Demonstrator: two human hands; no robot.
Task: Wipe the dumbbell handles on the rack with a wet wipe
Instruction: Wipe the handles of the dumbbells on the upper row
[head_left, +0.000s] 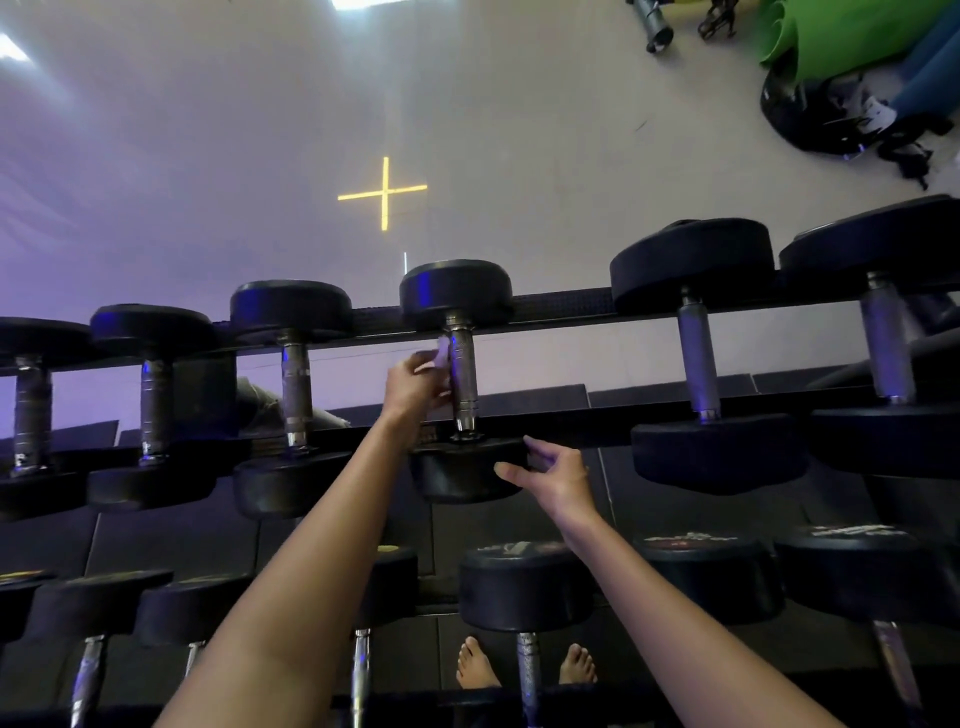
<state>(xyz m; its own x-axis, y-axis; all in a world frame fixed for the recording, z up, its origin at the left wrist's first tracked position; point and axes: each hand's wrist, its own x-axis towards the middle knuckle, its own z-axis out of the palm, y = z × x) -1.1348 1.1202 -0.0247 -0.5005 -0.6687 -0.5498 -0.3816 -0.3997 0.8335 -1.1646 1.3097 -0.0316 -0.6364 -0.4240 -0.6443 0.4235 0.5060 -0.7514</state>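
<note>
A row of black dumbbells with metal handles lies across the upper rack rails (561, 317). My left hand (415, 387) holds a pale wet wipe (441, 353) against the left side of the middle dumbbell's handle (464, 374). My right hand (550, 475) is open, fingers spread, fingertips touching the near black head (457, 473) of that same dumbbell. Neighbouring handles stand to the left (296, 395) and right (698, 358).
A lower rack tier holds more dumbbells (524, 587) near my forearms. My bare feet (524, 667) show below on dark floor mats. A yellow cross (384, 192) marks the pale floor beyond. Green and blue gear and a black bag (841, 93) lie at the top right.
</note>
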